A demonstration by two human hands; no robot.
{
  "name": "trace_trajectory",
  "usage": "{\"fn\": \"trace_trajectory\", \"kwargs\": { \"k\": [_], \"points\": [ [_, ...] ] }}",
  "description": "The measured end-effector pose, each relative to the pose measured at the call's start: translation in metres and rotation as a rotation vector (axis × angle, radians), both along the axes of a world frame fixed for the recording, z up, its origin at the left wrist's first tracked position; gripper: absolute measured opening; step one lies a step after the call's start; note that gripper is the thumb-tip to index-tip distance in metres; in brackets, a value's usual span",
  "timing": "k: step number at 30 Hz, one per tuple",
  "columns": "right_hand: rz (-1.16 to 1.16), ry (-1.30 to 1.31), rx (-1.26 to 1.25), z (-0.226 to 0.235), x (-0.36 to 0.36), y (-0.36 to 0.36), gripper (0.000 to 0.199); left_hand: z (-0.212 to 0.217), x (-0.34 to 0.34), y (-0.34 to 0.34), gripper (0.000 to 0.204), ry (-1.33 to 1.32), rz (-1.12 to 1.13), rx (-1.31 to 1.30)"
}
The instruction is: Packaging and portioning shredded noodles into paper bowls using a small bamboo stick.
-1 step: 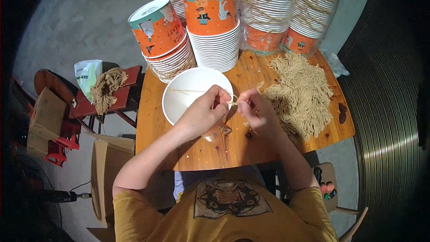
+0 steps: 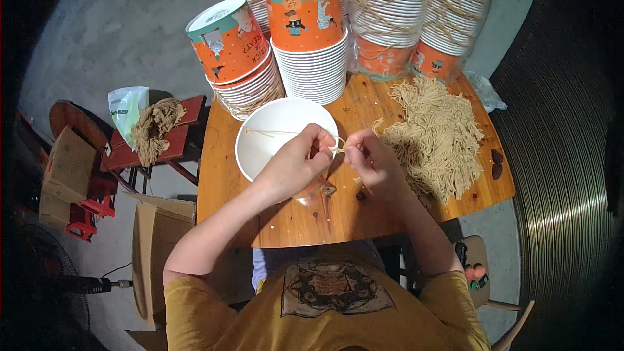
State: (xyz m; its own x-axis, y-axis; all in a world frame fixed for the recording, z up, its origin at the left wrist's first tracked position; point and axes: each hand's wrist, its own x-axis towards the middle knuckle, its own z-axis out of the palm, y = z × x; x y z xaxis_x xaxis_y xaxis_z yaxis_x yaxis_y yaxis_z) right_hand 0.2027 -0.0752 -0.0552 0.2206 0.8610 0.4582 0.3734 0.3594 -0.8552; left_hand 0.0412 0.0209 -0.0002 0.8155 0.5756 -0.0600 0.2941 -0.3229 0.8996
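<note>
A white paper bowl (image 2: 276, 146) lies on the round wooden table (image 2: 305, 221), open side up. A thin tan string (image 2: 270, 132) runs across its mouth. My left hand (image 2: 300, 159) is over the bowl's right rim and pinches that string. My right hand (image 2: 372, 159) is just to its right and pinches the string's other end (image 2: 339, 148); the two sets of fingertips almost touch. A big heap of the same tan strings (image 2: 435, 133) lies on the table right of my right hand.
Two stacks of orange printed bowls (image 2: 237, 52) (image 2: 311, 26) stand behind the white bowl, with plastic-wrapped stacks (image 2: 390, 19) further back. At left are a red stool (image 2: 175, 140) bearing a string bundle (image 2: 153, 127), a plastic bag (image 2: 123, 107) and cardboard boxes (image 2: 65, 169).
</note>
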Motion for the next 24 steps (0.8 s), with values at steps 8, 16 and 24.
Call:
{"fn": "trace_trajectory", "kwargs": {
  "k": [8,16,24],
  "points": [
    [0.030,0.052,-0.090,0.005,0.001,-0.002,0.003,0.004,0.001,-0.003,0.012,0.022,0.013,0.159],
    [0.037,0.050,-0.012,0.000,0.002,0.004,0.003,0.003,-0.002,0.000,0.012,0.024,0.040,0.181],
    [0.096,0.093,0.102,-0.009,0.007,0.007,0.003,0.002,0.000,0.000,0.015,-0.023,0.046,0.186]
  ]
}}
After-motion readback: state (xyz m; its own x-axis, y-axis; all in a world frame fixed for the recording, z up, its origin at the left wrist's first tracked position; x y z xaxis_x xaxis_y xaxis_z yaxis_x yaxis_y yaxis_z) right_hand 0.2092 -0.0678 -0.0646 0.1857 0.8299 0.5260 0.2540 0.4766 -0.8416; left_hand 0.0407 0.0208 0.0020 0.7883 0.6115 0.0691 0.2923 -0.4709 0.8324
